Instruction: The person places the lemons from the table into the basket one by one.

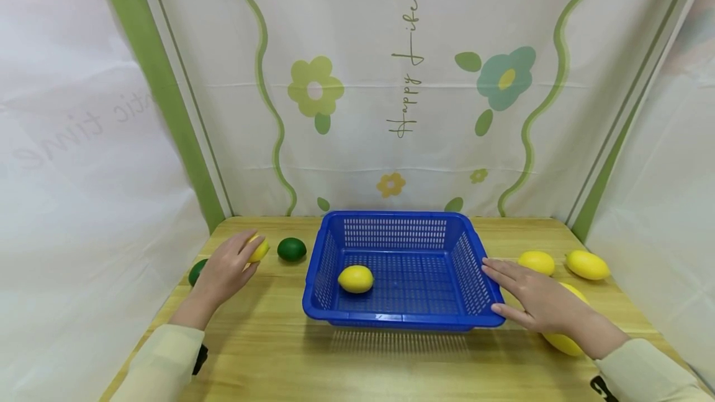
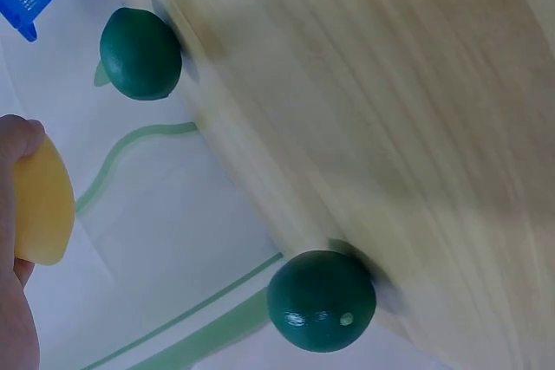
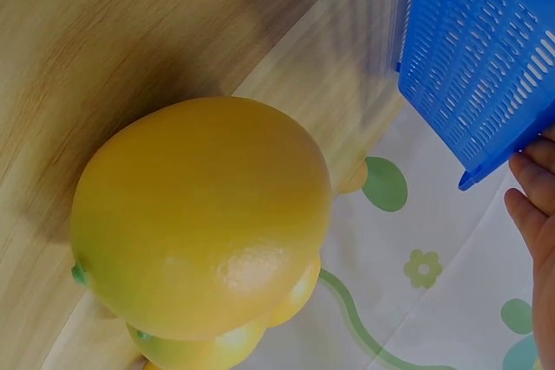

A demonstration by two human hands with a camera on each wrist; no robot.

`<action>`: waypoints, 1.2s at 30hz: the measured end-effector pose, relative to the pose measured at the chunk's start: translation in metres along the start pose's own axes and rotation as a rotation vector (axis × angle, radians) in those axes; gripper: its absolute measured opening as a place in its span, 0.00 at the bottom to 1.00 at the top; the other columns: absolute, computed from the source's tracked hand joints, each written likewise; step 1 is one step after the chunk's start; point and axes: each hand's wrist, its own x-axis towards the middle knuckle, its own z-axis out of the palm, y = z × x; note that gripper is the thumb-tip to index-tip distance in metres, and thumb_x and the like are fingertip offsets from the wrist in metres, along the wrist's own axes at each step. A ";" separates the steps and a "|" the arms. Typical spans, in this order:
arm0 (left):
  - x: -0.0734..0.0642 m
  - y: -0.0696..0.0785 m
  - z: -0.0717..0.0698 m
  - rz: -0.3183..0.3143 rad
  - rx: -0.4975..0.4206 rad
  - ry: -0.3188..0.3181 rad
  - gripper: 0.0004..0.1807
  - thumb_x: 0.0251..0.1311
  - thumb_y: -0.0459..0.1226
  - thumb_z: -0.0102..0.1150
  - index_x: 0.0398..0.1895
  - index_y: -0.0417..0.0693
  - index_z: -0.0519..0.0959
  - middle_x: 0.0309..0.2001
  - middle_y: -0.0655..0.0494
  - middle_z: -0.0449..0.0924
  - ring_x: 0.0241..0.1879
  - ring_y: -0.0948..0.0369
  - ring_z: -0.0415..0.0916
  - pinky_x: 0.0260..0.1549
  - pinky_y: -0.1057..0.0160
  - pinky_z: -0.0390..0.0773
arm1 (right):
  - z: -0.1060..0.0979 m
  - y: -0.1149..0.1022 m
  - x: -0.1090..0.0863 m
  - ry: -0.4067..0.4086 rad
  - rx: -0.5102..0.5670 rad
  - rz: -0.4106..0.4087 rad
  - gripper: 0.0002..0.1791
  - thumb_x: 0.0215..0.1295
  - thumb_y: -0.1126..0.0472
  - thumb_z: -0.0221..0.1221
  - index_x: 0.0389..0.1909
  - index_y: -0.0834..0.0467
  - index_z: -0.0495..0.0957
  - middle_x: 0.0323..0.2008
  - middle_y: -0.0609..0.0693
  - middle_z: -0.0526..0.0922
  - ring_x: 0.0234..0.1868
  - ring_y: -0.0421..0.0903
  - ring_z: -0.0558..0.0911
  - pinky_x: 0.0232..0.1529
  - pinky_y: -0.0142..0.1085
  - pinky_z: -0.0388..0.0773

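My left hand point(image 1: 226, 265) holds a yellow lemon point(image 1: 259, 249) at the table's left side, fingers over its top and thumb at the near side. In the left wrist view the lemon point(image 2: 43, 205) shows in its grasp, away from the two green limes. One lime point(image 1: 292, 249) lies just right of that hand, the other point(image 1: 195, 272) partly behind the wrist. A blue plastic basket point(image 1: 391, 316) stands mid-table with one lemon point(image 1: 355, 279) inside, toward its left. My right hand point(image 1: 536, 296) touches the basket's right rim with extended fingers.
Right of the basket lie more yellow lemons point(image 1: 588, 264), one point(image 1: 536, 262) just beyond the right hand. A large lemon point(image 3: 204, 218) is beneath the right wrist, partly hidden in the head view. Printed curtains point(image 1: 357, 160) enclose the wooden table point(image 1: 268, 352) at the back and sides.
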 end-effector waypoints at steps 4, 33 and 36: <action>0.006 0.001 0.000 0.023 0.008 0.014 0.36 0.31 0.25 0.78 0.52 0.30 0.77 0.50 0.33 0.75 0.45 0.39 0.77 0.42 0.44 0.80 | 0.001 0.001 0.000 0.005 -0.002 -0.004 0.34 0.62 0.47 0.64 0.61 0.67 0.73 0.62 0.61 0.73 0.59 0.60 0.74 0.68 0.22 0.35; 0.058 0.020 0.003 0.144 -0.001 0.021 0.30 0.42 0.26 0.72 0.54 0.32 0.77 0.54 0.32 0.75 0.50 0.40 0.75 0.48 0.46 0.79 | 0.002 -0.001 -0.002 -0.005 -0.003 0.013 0.35 0.61 0.47 0.64 0.62 0.66 0.73 0.63 0.61 0.72 0.60 0.60 0.74 0.68 0.21 0.35; 0.064 0.022 0.004 0.164 0.001 0.030 0.29 0.43 0.26 0.71 0.54 0.33 0.77 0.53 0.33 0.76 0.50 0.40 0.76 0.48 0.46 0.79 | 0.002 -0.001 -0.001 -0.002 -0.005 0.012 0.35 0.62 0.47 0.64 0.62 0.66 0.73 0.63 0.61 0.73 0.60 0.60 0.74 0.68 0.21 0.35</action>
